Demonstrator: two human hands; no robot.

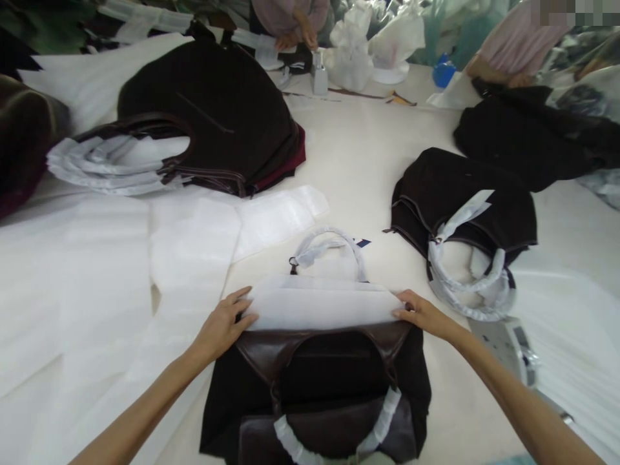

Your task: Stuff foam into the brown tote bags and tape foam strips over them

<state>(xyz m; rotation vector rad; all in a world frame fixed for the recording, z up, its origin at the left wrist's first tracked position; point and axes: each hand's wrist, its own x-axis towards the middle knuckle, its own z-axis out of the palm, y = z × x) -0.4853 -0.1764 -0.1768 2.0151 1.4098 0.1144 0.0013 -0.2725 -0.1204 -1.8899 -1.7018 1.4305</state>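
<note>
A dark brown handbag (334, 374) with leather trim lies in front of me, its opening facing away. Across that opening sits a folded white foam sheet (320, 309). My left hand (227, 323) pinches the sheet's left end at the bag's top edge. At the opposite end, my right hand (422, 314) has thumb and fingers closed on the sheet by the bag's rim. White-wrapped handles show on both sides: the near handle (290, 442) hangs toward me, and the far handle (361, 258) loops beyond the sheet.
Left of me, white foam sheets (106, 271) overlap in layers. Stacked dark bags (208, 97) lie behind them. Another dark bag (484, 187) with wrapped handles rests at right, beside a grey device (506, 349). Across the table are a white bottle (320, 74) and co-workers' arms.
</note>
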